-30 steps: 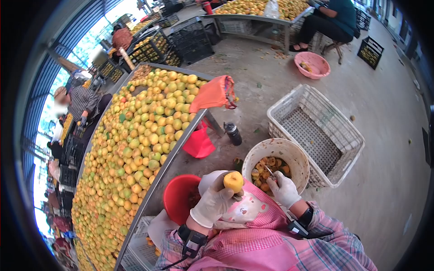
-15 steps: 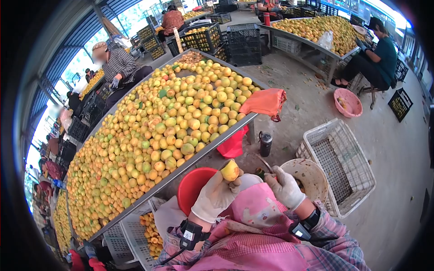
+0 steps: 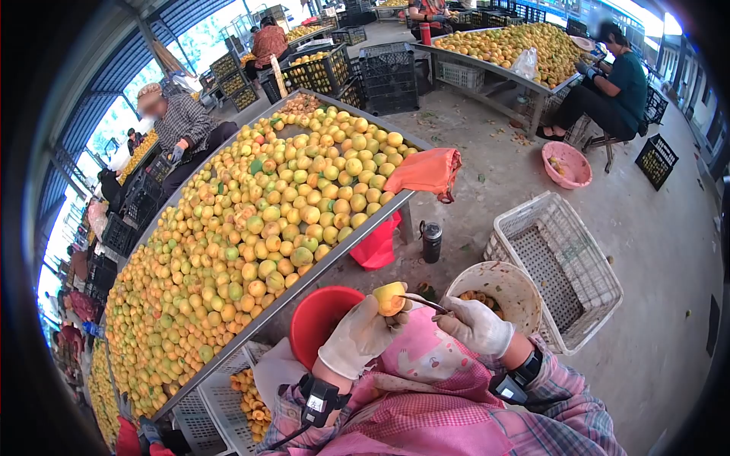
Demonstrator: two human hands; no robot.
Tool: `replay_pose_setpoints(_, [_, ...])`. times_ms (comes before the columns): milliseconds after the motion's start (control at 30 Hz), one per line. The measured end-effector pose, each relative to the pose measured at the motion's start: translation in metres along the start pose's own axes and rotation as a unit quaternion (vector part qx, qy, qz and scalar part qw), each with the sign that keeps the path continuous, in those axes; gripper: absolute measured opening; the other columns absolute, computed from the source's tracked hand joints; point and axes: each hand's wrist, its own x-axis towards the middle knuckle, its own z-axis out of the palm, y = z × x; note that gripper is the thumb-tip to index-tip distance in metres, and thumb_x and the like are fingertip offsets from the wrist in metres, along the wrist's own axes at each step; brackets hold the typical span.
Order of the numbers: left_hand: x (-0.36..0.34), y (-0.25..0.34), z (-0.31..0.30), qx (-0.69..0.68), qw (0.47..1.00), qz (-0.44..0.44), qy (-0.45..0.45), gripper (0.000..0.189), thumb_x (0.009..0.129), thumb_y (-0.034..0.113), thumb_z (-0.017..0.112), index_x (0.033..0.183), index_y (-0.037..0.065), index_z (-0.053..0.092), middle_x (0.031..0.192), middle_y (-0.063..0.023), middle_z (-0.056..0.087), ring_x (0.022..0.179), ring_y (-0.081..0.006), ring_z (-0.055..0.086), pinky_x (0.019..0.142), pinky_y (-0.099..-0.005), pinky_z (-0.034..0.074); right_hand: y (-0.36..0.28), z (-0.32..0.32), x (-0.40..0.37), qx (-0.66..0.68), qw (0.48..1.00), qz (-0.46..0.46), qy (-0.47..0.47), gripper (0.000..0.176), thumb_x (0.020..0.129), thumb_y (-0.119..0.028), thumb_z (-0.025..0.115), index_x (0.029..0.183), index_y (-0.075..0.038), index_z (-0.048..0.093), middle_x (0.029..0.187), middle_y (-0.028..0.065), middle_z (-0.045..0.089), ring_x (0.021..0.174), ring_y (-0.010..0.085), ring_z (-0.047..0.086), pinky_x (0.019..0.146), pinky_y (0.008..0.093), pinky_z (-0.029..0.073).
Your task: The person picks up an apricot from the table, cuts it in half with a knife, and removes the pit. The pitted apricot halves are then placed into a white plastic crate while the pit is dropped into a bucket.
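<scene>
Sorting shed, long metal fruit table (image 3: 319, 272). Off its near edge: my white-gloved left hand (image 3: 363, 334) closed round a round yellow-orange fruit (image 3: 389, 298); white-gloved right hand (image 3: 475, 325) pinching thin metal knife (image 3: 422, 302), tip at fruit. Judged step: coring; next needs a steady blade.

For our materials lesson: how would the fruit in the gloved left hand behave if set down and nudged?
The fruit looks round, so it would probably roll. The left hand alone holds it up, so it is likely light. Its pale top may be slippery.
</scene>
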Motion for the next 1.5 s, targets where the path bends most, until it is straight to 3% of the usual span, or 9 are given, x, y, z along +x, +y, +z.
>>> replay_pose_setpoints(167, [-0.001,-0.003,0.003,-0.009,1.000,-0.003,-0.018,0.070,0.092,0.040,0.063,0.141,-0.002,0.037,0.123,-0.0163,0.057,0.105,-0.0248,0.061,0.092,-0.0337,0.050,0.001,-0.001,-0.001,-0.020,1.000,-0.010,-0.010,0.028,0.098,-0.027,0.052,0.103,0.000,0.055,0.076,0.0231,0.059,0.072,0.0380,0.063,0.066,0.0426,0.047])
replay_pose_setpoints(267, [0.001,-0.009,0.003,-0.002,0.999,0.011,-0.037,0.067,0.092,0.035,0.065,0.141,-0.002,0.038,0.125,-0.0158,0.057,0.111,-0.0252,0.059,0.095,-0.0345,0.049,0.004,0.005,-0.004,0.051,0.999,-0.001,0.002,0.031,0.100,-0.028,0.051,0.098,0.003,0.055,0.079,0.0112,0.064,0.075,0.0208,0.061,0.069,0.0337,0.047])
replay_pose_setpoints(433, [0.008,-0.017,0.013,0.034,0.998,0.047,-0.015,0.065,0.091,0.034,0.067,0.139,-0.001,0.042,0.125,-0.0125,0.058,0.111,-0.0235,0.059,0.097,-0.0350,0.048,0.006,0.010,-0.009,0.280,0.951,0.127,-0.039,0.031,0.102,-0.030,0.047,0.100,0.000,0.053,0.068,0.0033,0.051,0.054,0.0116,0.052,0.048,0.0253,0.042])
replay_pose_setpoints(767, [0.026,-0.021,0.012,0.136,0.974,0.173,0.045,0.056,0.090,0.021,0.069,0.140,0.008,0.046,0.131,-0.0062,0.056,0.119,-0.0191,0.055,0.102,-0.0341,0.044,0.007,0.017,0.000,0.290,0.952,0.068,-0.069,0.037,0.103,-0.033,0.031,0.089,-0.004,0.048,0.062,0.0019,0.047,0.039,0.0129,0.044,0.039,0.0267,0.038])
replay_pose_setpoints(867, [0.031,-0.021,0.014,0.232,0.950,0.199,0.071,0.058,0.090,0.017,0.070,0.141,0.009,0.044,0.130,-0.0054,0.056,0.118,-0.0176,0.054,0.102,-0.0334,0.043,0.007,0.021,-0.001,0.485,0.855,0.144,-0.110,0.040,0.104,-0.040,0.032,0.089,-0.006,0.048,0.061,0.0010,0.046,0.039,0.0117,0.042,0.038,0.0273,0.037])
replay_pose_setpoints(933, [0.037,-0.024,0.015,0.294,0.928,0.214,0.083,0.059,0.090,0.015,0.070,0.142,0.008,0.043,0.130,-0.0054,0.055,0.118,-0.0169,0.053,0.102,-0.0327,0.043,0.016,0.028,-0.006,0.708,0.677,0.129,-0.156,0.047,0.104,-0.049,0.031,0.094,-0.008,0.051,0.061,0.0001,0.043,0.039,0.0102,0.040,0.037,0.0269,0.036])
replay_pose_setpoints(1133, [0.052,-0.030,0.032,0.407,0.877,0.242,0.090,0.057,0.090,0.008,0.067,0.140,0.006,0.041,0.126,-0.0069,0.056,0.112,-0.0183,0.056,0.099,-0.0311,0.044,0.029,0.033,-0.011,0.857,0.455,0.041,-0.237,0.049,0.103,-0.053,0.030,0.101,-0.009,0.052,0.063,-0.0003,0.044,0.039,0.0096,0.039,0.037,0.0267,0.035])
replay_pose_setpoints(1433, [0.079,-0.055,0.045,0.446,0.867,0.211,0.072,0.057,0.085,0.001,0.071,0.134,0.004,0.043,0.121,-0.0083,0.058,0.111,-0.0191,0.057,0.094,-0.0320,0.049,0.038,0.025,-0.036,0.890,0.406,-0.017,-0.206,0.048,0.103,-0.052,0.031,0.103,-0.010,0.053,0.063,-0.0015,0.042,0.042,0.0097,0.037,0.038,0.0283,0.034])
replay_pose_setpoints(1500, [0.085,-0.060,0.039,0.575,0.778,0.243,0.075,0.058,0.082,0.002,0.074,0.132,0.002,0.045,0.120,-0.0081,0.058,0.109,-0.0183,0.058,0.094,-0.0313,0.049,0.037,0.022,-0.041,0.894,0.404,-0.019,-0.195,0.047,0.103,-0.052,0.032,0.102,-0.010,0.053,0.063,-0.0019,0.042,0.041,0.0098,0.037,0.038,0.0282,0.034])
